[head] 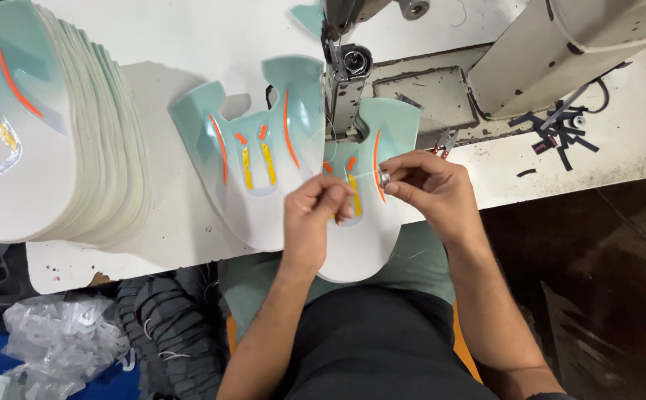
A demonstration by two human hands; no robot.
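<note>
The left hand point(314, 215) pinches a fine thread point(360, 175) with closed fingers, and the right hand point(426, 189) pinches its other end beside a small silver bobbin point(384, 178), keeping it taut over the mint shoe upper point(363, 237). That upper lies on the table point(189, 44) edge below the sewing machine point(349, 67), within easy reach. A second upper point(256, 163) lies beside it, a stack of uppers point(48, 133) further left.

A thin white thread point(360, 176) is stretched across the middle of the frame, above a mint and white shoe upper point(371, 222) with orange and yellow marks, lying flat.
</note>
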